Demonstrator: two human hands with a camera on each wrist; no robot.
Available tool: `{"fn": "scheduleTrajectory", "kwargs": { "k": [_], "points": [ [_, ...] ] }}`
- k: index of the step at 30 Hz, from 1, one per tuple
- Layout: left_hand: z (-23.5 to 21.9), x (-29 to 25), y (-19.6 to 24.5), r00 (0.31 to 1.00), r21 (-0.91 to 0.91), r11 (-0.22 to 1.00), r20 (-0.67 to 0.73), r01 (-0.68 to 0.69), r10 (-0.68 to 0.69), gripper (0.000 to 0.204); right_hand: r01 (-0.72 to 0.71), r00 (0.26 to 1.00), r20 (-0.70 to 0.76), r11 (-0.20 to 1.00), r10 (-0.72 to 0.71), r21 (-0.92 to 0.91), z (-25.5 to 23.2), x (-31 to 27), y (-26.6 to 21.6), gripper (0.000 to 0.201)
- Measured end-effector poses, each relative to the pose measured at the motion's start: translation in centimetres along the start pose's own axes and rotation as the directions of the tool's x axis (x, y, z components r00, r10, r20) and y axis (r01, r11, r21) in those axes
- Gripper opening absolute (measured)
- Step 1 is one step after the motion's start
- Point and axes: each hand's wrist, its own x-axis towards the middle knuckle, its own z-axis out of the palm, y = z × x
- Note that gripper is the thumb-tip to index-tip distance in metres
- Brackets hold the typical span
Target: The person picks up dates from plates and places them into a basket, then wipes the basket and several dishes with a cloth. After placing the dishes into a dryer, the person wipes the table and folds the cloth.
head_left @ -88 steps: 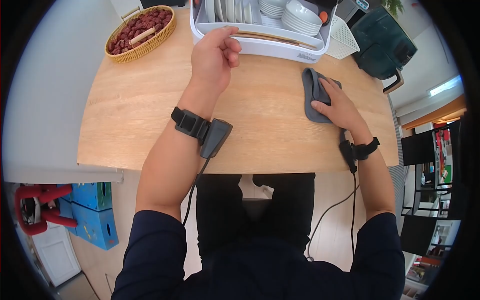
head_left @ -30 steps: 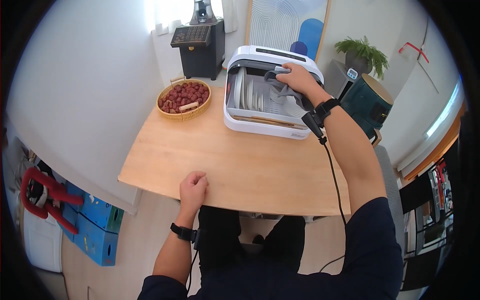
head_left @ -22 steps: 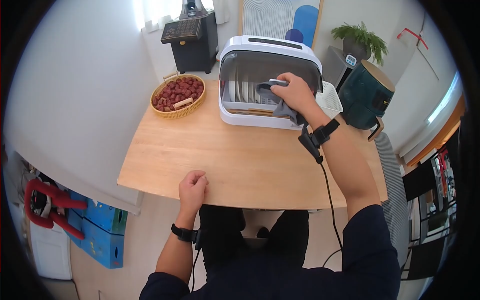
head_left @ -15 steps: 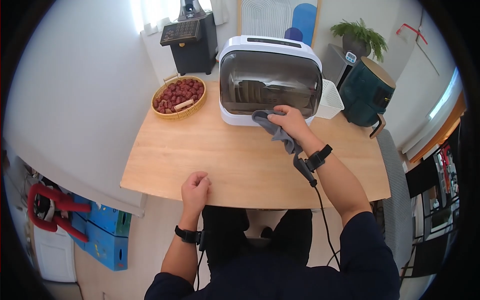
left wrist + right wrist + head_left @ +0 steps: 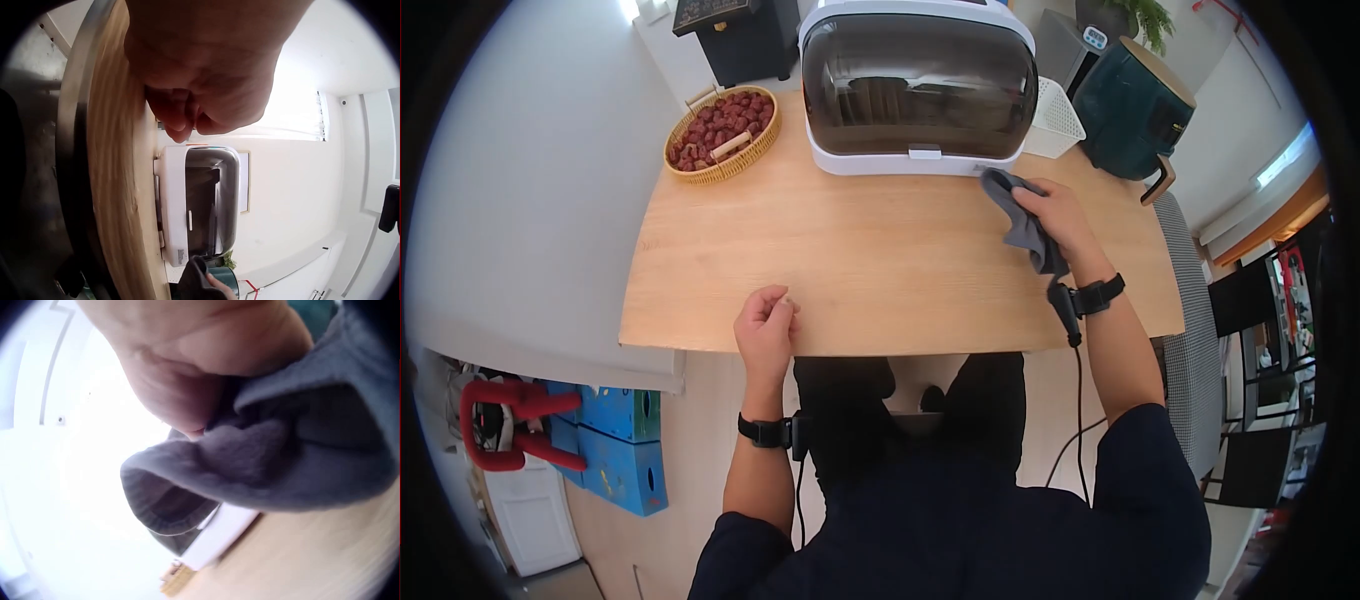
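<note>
My right hand (image 5: 1055,218) grips a grey cloth (image 5: 1028,232), which hangs in folds below the fingers over the right part of the table. In the right wrist view, the cloth (image 5: 250,456) bunches under the thumb and fingers. A white dish cabinet (image 5: 910,165) stands at the back with its dark see-through lid (image 5: 920,90) down; the dishes inside show only dimly. Near the table's front edge, my left hand (image 5: 766,325) rests with loosely curled fingers and nothing in them. The left wrist view shows that hand (image 5: 206,81) in front of the cabinet (image 5: 172,206).
On the wooden table (image 5: 880,260), a wicker basket (image 5: 735,165) of red dates stands at the back left. A white perforated basket (image 5: 1055,120) and a dark green air fryer (image 5: 1135,110) are right of the cabinet. A black box (image 5: 745,45) stands behind.
The cabinet's lid has come down over the dishes, with my right hand and the cloth at its front edge. That hand has since moved off to the right. My left hand drew back from the cabinet earlier.
</note>
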Motion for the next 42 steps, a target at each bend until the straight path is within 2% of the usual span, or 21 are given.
{"fn": "scheduleTrajectory", "kwargs": {
  "k": [2,3,4,6,9,11,13,15,17,20,21,23,25,28,29,30,31,33,35,40,42],
  "points": [
    [0.2,0.2,0.1,1.000,0.022,1.000,-0.010,0.001,0.000,0.015,-0.069,0.995,-0.086,0.990,0.059,-0.123,-1.3,-0.2,2.7,0.042],
    [0.2,0.3,0.1,1.000,0.044,0.999,-0.026,-0.004,0.005,0.015,0.021,0.981,-0.149,0.831,-0.124,-0.555,-1.1,-0.9,4.6,0.042],
    [0.2,0.3,0.2,1.000,0.051,0.999,-0.026,0.014,-0.012,0.015,0.054,0.946,-0.112,0.486,-0.305,-0.872,-0.3,-2.4,5.0,0.043],
    [0.2,0.3,0.2,0.999,-0.017,1.000,-0.034,0.003,-0.003,0.014,0.123,0.945,-0.049,0.491,-0.323,-0.863,4.1,-5.0,5.5,0.040],
    [-0.3,0.5,-0.3,0.997,-0.067,0.998,-0.078,-0.016,0.011,0.015,0.274,0.938,0.100,0.530,-0.333,-0.803,12.5,-8.2,3.8,0.037],
    [-1.2,0.3,0.1,0.990,-0.164,0.986,-0.142,-0.027,0.003,0.016,0.539,0.815,0.233,0.546,-0.531,-0.642,18.4,-10.0,3.3,0.031],
    [-2.3,0.7,1.9,0.974,-0.281,0.952,-0.220,-0.121,0.059,0.017,0.671,0.738,0.428,0.636,-0.521,-0.382,23.6,-12.4,1.3,0.033],
    [-4.5,0.1,6.1,0.954,-0.246,0.936,-0.228,-0.252,0.197,0.019,0.528,0.541,0.764,0.849,-0.352,0.017,27.0,-14.5,-0.1,0.044],
    [-6.5,-0.1,10.5,0.924,-0.189,0.916,-0.226,-0.352,0.309,0.016,0.068,0.352,0.916,0.981,-0.193,0.181,26.1,-16.0,-2.8,0.055],
    [-9.2,-1.0,13.7,0.906,-0.116,0.908,-0.195,-0.403,0.377,0.020,-0.065,0.526,0.838,0.976,-0.143,0.207,21.2,-14.2,-4.1,0.055],
    [-9.7,-1.3,13.9,0.911,-0.111,0.913,-0.185,-0.393,0.369,0.020,0.092,0.636,0.728,0.962,-0.255,0.257,18.8,-12.4,-4.0,0.053],
    [-9.5,-1.4,12.5,0.950,-0.096,0.950,-0.127,-0.299,0.286,0.019,-0.082,0.810,0.585,0.982,-0.033,0.169,13.5,-8.8,-4.3,0.050],
    [-6.4,-1.5,10.4,0.983,-0.099,0.978,-0.043,-0.184,0.180,0.018,0.023,0.934,0.345,0.981,-0.089,0.190,9.6,-4.7,-2.9,0.053],
    [2.1,-1.1,8.6,0.977,0.073,0.997,0.214,-0.029,0.013,0.020,-0.041,0.962,0.272,0.990,0.003,0.132,7.3,-1.8,-0.7,0.049],
    [4.7,-0.8,7.1,0.940,0.238,0.959,0.335,-0.153,0.067,0.023,0.119,0.992,0.059,0.961,-0.108,-0.251,7.0,-2.0,-0.3,0.047],
    [7.7,-0.7,6.7,0.876,0.350,0.880,0.462,-0.321,0.136,0.030,0.173,0.951,-0.100,0.768,-0.294,-0.617,6.7,-2.1,-0.3,0.045],
    [10.3,0.0,4.9,0.774,0.391,0.748,0.582,-0.536,0.250,0.040,0.178,0.949,-0.100,0.766,-0.301,-0.618,6.4,-2.6,-0.4,0.045],
    [16.0,0.5,3.1,0.633,0.382,0.551,0.669,-0.742,0.388,0.047,0.183,0.929,-0.242,0.917,-0.279,-0.353,5.8,-4.0,-1.0,0.045],
    [21.2,1.7,2.5,0.588,0.425,0.451,0.741,-0.785,0.324,0.055,0.204,0.905,-0.294,0.919,-0.309,-0.337,5.2,-4.8,-1.0,0.042],
    [28.4,2.7,1.2,0.562,0.534,0.319,0.827,-0.783,-0.003,0.065,0.320,0.880,-0.365,0.947,-0.305,-0.021,3.5,-6.3,-2.2,0.035],
    [28.0,3.6,-1.2,0.546,0.516,0.289,0.838,-0.806,0.025,0.063,0.258,0.939,-0.281,0.947,-0.198,0.192,3.3,-7.5,-2.9,0.027]
  ]
}}
